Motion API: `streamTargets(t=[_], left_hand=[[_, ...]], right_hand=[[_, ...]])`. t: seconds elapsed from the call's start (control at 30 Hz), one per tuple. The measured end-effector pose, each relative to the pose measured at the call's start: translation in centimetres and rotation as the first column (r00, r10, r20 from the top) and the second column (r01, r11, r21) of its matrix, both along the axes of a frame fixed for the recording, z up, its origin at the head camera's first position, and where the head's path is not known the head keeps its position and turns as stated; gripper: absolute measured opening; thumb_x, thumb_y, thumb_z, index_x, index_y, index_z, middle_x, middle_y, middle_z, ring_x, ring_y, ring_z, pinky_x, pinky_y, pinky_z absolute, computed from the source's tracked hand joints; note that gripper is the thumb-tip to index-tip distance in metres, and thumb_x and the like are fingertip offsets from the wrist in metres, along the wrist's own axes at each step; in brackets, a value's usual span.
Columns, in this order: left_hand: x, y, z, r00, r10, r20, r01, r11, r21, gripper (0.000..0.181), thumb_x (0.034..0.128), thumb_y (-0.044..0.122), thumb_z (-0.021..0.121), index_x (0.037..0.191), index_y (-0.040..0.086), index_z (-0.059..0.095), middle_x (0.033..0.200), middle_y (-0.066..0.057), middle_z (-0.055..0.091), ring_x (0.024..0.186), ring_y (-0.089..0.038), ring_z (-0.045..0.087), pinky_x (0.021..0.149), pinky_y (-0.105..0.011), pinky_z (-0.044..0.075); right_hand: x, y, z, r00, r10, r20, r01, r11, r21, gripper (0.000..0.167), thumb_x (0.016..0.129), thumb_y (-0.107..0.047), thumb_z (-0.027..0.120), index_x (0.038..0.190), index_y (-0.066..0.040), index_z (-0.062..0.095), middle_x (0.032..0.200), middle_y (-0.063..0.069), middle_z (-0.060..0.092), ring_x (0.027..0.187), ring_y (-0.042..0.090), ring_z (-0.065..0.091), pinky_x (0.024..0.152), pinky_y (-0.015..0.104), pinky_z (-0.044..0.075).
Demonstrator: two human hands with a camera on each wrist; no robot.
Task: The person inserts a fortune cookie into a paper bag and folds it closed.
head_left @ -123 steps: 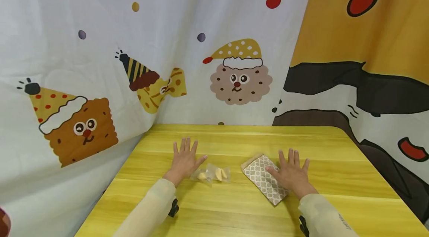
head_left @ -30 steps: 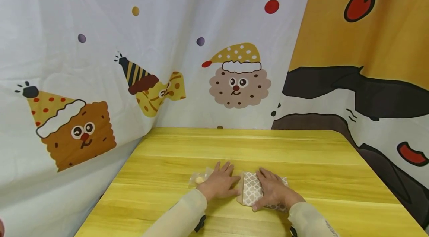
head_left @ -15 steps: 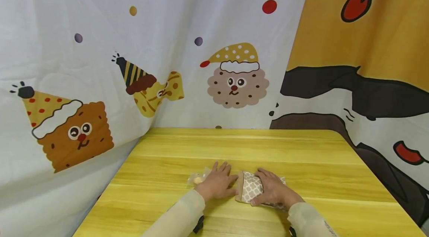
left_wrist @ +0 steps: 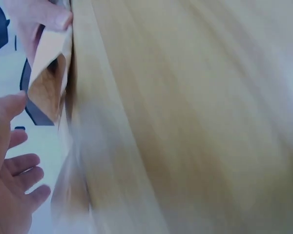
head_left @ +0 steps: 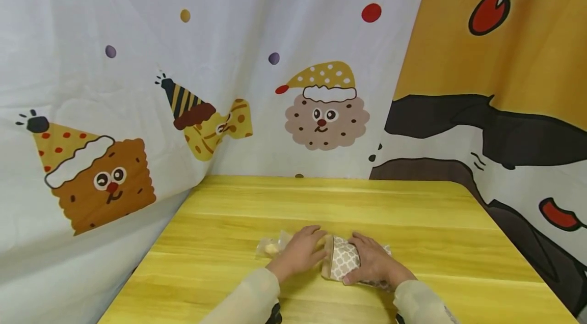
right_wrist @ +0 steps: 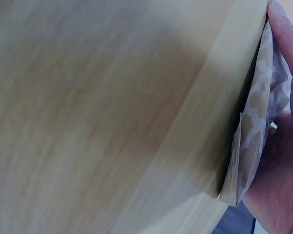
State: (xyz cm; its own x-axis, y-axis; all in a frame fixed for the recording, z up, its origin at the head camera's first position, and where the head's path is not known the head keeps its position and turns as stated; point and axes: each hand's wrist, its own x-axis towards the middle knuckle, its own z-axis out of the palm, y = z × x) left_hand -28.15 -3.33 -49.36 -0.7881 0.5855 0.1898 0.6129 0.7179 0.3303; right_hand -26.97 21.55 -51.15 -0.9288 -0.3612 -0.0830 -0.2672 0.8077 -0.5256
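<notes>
A small paper bag point(head_left: 344, 260) with a white and beige lattice pattern lies on the table, its brown mouth facing left. My right hand point(head_left: 375, 264) grips it across the width, thumb on the near edge and fingers on the far one. In the left wrist view the bag's mouth point(left_wrist: 50, 85) gapes. Beside that mouth is my left hand point(head_left: 300, 251), fingers loosely bent and holding nothing; the left wrist view shows a gap between them. Clear packets point(head_left: 270, 247) with pale yellow pieces lie left of the left hand, which partly covers them.
The yellow wood-grain table point(head_left: 220, 273) reaches back to a white curtain point(head_left: 257, 13) printed with cartoon biscuits. An orange and black printed cloth point(head_left: 458, 59) hangs at the right.
Both hands were spread flat and apart. The left hand has come right to the bag and its fingers have since bent. The right hand has turned the bag, gripped it and squeezed its mouth wider.
</notes>
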Motion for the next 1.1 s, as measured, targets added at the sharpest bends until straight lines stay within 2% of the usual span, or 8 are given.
streamTargets(t=[0.1, 0.2, 0.37, 0.5, 0.7, 0.9, 1.0, 1.1], left_hand=[[0.1, 0.5, -0.1, 0.996, 0.008, 0.086, -0.021, 0.988, 0.15, 0.049, 0.1016, 0.037, 0.057, 0.138, 0.004, 0.056, 0.139, -0.014, 0.053, 0.128, -0.03, 0.05, 0.104, -0.046, 0.043], [0.5, 0.9, -0.1, 0.988, 0.009, 0.157, -0.052, 0.96, 0.276, 0.044, 0.1012, 0.032, 0.059, 0.133, 0.001, 0.06, 0.129, -0.013, 0.06, 0.117, -0.029, 0.058, 0.095, -0.042, 0.05], [0.8, 1.5, -0.2, 0.982, 0.004, 0.191, -0.081, 0.914, 0.397, 0.036, 0.0983, 0.021, 0.065, 0.125, -0.003, 0.066, 0.114, -0.016, 0.066, 0.098, -0.024, 0.065, 0.081, -0.031, 0.055], [0.8, 1.9, -0.5, 0.981, 0.001, 0.196, -0.09, 0.891, 0.446, 0.028, 0.0959, 0.018, 0.068, 0.114, -0.002, 0.072, 0.097, -0.009, 0.068, 0.083, -0.013, 0.061, 0.072, -0.025, 0.052], [0.9, 2.5, -0.9, 0.959, -0.017, 0.282, -0.126, 0.868, 0.48, 0.02, 0.0972, 0.018, 0.066, 0.104, 0.003, 0.076, 0.083, 0.006, 0.063, 0.071, -0.001, 0.051, 0.063, -0.021, 0.047], [0.8, 3.0, -1.3, 0.952, -0.005, 0.307, -0.16, 0.846, 0.508, 0.03, 0.0965, 0.016, 0.065, 0.068, 0.008, 0.064, 0.059, 0.011, 0.046, 0.053, -0.002, 0.039, 0.049, -0.019, 0.034], [0.8, 3.2, -1.4, 0.946, -0.001, 0.326, -0.176, 0.84, 0.514, 0.035, 0.0967, 0.014, 0.065, 0.063, 0.007, 0.057, 0.054, 0.01, 0.04, 0.049, -0.003, 0.036, 0.046, -0.019, 0.03], [0.8, 3.4, -1.4, 0.929, 0.013, 0.37, -0.227, 0.81, 0.54, 0.032, 0.0963, 0.013, 0.066, 0.065, 0.005, 0.06, 0.055, 0.009, 0.041, 0.049, -0.004, 0.037, 0.046, -0.02, 0.031]], right_hand=[[0.0, 0.0, 0.2, 1.0, 0.012, 0.0, -0.012, 1.0, -0.004, 0.117, 0.06, -0.07, 0.083, 0.145, 0.0, 0.042, 0.154, 0.026, 0.03, 0.139, 0.048, 0.028, 0.11, 0.065, 0.023], [0.3, -0.1, 0.2, 1.0, 0.021, -0.001, -0.021, 1.0, -0.012, 0.115, 0.062, -0.067, 0.084, 0.145, 0.001, 0.041, 0.153, 0.027, 0.03, 0.138, 0.049, 0.029, 0.108, 0.066, 0.025], [0.4, -0.2, 0.1, 0.999, 0.028, -0.021, -0.029, 1.0, -0.006, 0.117, 0.061, -0.071, 0.082, 0.145, 0.0, 0.042, 0.154, 0.027, 0.031, 0.138, 0.049, 0.029, 0.108, 0.066, 0.024], [0.3, -0.1, -0.3, 1.0, 0.008, -0.022, -0.008, 1.0, -0.014, 0.117, 0.06, -0.071, 0.082, 0.145, -0.001, 0.043, 0.154, 0.025, 0.03, 0.139, 0.047, 0.028, 0.111, 0.064, 0.022], [0.1, 0.1, -0.6, 1.0, -0.008, -0.008, 0.008, 0.999, -0.04, 0.116, 0.06, -0.07, 0.083, 0.145, -0.002, 0.044, 0.155, 0.024, 0.03, 0.14, 0.046, 0.028, 0.111, 0.063, 0.021], [0.2, 0.1, -0.5, 1.0, 0.01, -0.014, -0.01, 1.0, -0.021, 0.115, 0.061, -0.071, 0.081, 0.145, -0.002, 0.044, 0.155, 0.026, 0.028, 0.14, 0.046, 0.027, 0.111, 0.063, 0.02], [0.4, -0.1, -0.3, 1.0, 0.021, -0.023, -0.022, 1.0, -0.014, 0.119, 0.06, -0.069, 0.083, 0.146, 0.001, 0.041, 0.155, 0.028, 0.027, 0.14, 0.048, 0.026, 0.111, 0.065, 0.02], [0.6, -0.3, 0.1, 0.999, 0.038, -0.019, -0.038, 0.999, 0.0, 0.129, 0.058, -0.07, 0.084, 0.15, 0.006, 0.032, 0.155, 0.03, 0.025, 0.141, 0.05, 0.023, 0.111, 0.066, 0.019]])
